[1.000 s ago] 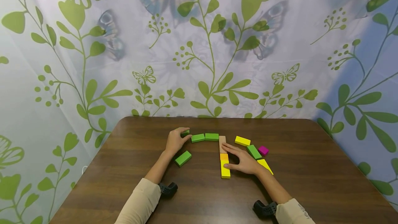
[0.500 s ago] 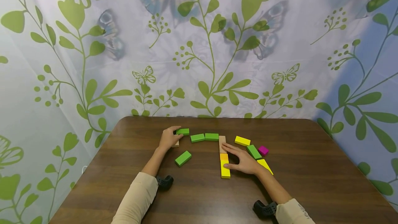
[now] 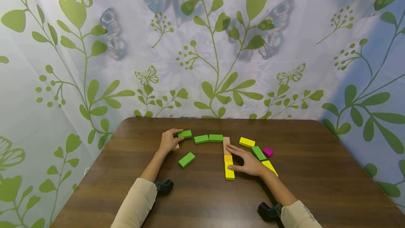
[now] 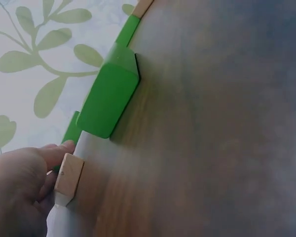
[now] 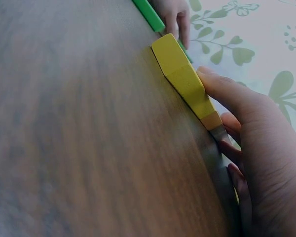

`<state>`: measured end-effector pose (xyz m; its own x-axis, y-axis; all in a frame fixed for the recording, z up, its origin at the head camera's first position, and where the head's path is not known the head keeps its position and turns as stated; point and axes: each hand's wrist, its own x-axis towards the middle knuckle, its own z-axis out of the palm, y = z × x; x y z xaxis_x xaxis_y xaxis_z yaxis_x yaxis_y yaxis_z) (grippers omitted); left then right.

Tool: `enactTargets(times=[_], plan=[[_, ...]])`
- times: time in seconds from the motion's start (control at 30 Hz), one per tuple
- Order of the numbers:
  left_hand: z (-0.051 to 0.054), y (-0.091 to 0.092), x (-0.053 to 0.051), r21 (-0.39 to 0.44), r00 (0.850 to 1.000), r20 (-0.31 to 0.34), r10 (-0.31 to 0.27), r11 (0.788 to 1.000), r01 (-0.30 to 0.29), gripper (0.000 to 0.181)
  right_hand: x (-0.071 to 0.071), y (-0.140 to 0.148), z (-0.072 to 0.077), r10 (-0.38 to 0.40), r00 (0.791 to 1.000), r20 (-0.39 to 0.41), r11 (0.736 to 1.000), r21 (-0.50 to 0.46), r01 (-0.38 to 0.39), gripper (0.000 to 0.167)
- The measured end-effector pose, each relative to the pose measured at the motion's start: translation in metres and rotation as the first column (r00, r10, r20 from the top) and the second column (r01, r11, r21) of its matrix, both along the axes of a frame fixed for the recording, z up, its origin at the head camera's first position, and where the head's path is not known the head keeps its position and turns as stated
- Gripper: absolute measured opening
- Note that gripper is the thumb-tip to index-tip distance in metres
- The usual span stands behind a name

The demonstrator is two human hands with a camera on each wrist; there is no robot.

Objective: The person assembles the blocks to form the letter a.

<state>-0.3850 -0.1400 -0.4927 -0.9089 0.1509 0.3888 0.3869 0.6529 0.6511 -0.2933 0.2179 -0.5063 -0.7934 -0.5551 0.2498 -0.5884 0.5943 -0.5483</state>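
My left hand (image 3: 168,140) is at the far left of a row of blocks. Its thumb and fingers pinch the left end of a green block (image 3: 185,134). A bare wood block (image 3: 176,147) shows partly beneath that hand, and close to its fingers in the left wrist view; whether they touch it, I cannot tell. My right hand (image 3: 248,161) rests with extended fingers beside a column of blocks. Its thumb touches the yellow block (image 3: 229,172), and its fingertips meet the long wood block (image 3: 226,145). An orange block (image 3: 227,158) sits between those two.
Two green blocks (image 3: 201,139) continue the row up to the long wood block. Nearer me lies a loose green block (image 3: 187,160). Right of the column are a yellow block (image 3: 247,141), a green block (image 3: 258,153), a magenta block (image 3: 268,152) and a yellow piece (image 3: 270,167).
My left hand has shifted left, and the green block at its fingers has slid slightly left. The bare wood block has come into sight beneath it. My right hand stays put.
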Motion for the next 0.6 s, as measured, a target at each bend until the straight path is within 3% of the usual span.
enactTargets(times=[0.17, 0.33, 0.5, 0.6], plan=[[0.01, 0.005, 0.011, 0.044, 0.993, -0.096, -0.063, 0.997, 0.068, 0.035, 0.0, 0.001, 0.0, -0.003, 1.0, 0.003, 1.0, 0.008, 0.002, 0.075], [0.023, 0.023, 0.029, 0.051, 0.973, -0.169, -0.16, 0.984, 0.171, 0.035, -0.001, 0.001, 0.0, -0.004, 1.0, 0.008, 1.0, 0.006, 0.004, 0.075], [0.026, 0.047, 0.049, 0.013, 0.952, -0.173, -0.254, 0.966, 0.26, 0.035, -0.001, 0.001, -0.001, -0.005, 1.0, 0.005, 1.0, 0.002, 0.005, 0.075], [0.023, 0.061, 0.061, -0.017, 0.948, -0.152, -0.281, 0.959, 0.281, 0.035, -0.001, 0.0, -0.001, -0.007, 1.0, 0.009, 1.0, 0.005, 0.007, 0.075]])
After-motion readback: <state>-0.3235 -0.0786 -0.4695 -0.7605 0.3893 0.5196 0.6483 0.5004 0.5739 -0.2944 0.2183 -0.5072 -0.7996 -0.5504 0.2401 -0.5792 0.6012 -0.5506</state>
